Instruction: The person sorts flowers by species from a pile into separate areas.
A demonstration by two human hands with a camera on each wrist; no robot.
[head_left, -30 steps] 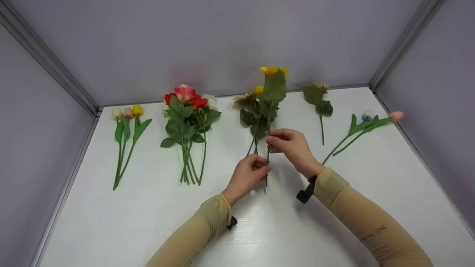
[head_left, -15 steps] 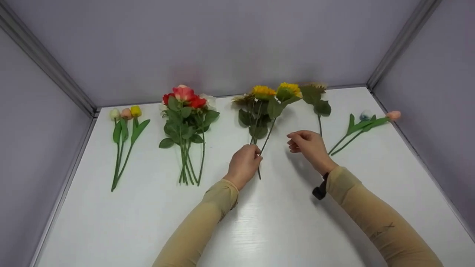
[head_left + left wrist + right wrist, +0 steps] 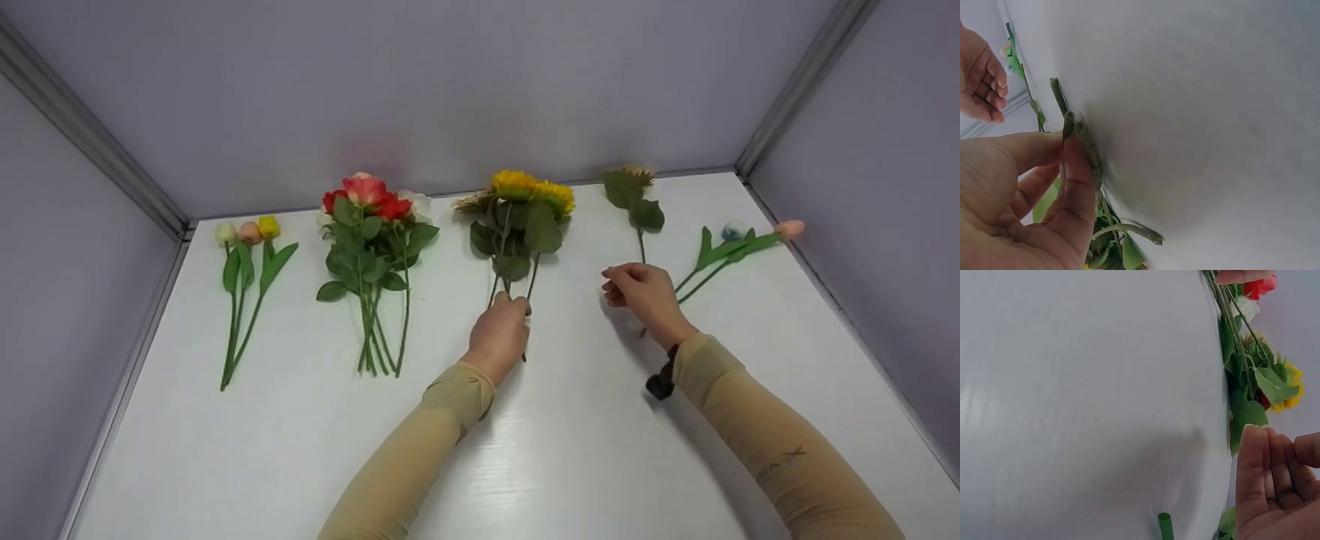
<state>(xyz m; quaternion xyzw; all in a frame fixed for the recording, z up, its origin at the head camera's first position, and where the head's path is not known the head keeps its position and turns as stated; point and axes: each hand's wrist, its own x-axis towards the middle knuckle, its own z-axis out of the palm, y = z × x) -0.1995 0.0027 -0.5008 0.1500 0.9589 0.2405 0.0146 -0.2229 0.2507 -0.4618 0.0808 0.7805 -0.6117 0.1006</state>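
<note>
In the head view my left hand [image 3: 498, 336] pinches sunflower stems low down, in the middle of the table. Two yellow sunflower heads [image 3: 553, 197] lie at the back beside a brownish flower [image 3: 474, 202], above broad green leaves. Close up in the left wrist view, thumb and fingertips hold stem ends [image 3: 1068, 124] near the white surface; exactly how many are gripped I cannot tell. My right hand [image 3: 646, 300] hovers with loosely bent fingers and holds nothing. Behind and under it lies a single pale-headed flower [image 3: 628, 189], its stem partly hidden by the hand.
Left of the sunflowers lies a bunch of red, pink and white flowers [image 3: 375, 255]. Three tulips [image 3: 247, 232] lie farther left. At the right are a blue and a pink tulip [image 3: 790, 229]. Grey panels [image 3: 480, 90] wall the white table [image 3: 300, 465].
The raised sunflower has come down to lie by the other one, carried by the left hand. My right hand let go of its stem and moved right.
</note>
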